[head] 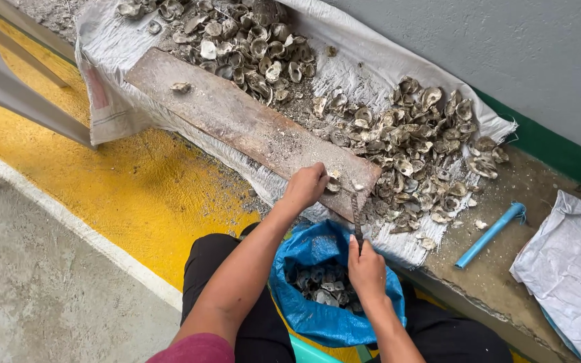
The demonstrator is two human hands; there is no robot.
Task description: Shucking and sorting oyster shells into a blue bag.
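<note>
Head view: left hand (307,186) closed on an oyster shell (333,183), pinning it at the near end of the wooden board (237,121) on the counter; right hand (366,267) closed round a thin metal tool (356,215), tip just beside the shell. Risk, judging from this: tool could slip off the wet shell & hit the left fingers, or the shell skids off the board edge into the blue bag (317,323) below.

Left grip (306,186) and right grip (366,267) closed

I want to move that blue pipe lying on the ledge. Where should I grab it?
Probably mid-shaft of the blue pipe, from above: it lies flat and bare on the concrete ledge, apart from the shells, its fitting end bulkier than the straight middle.
</note>
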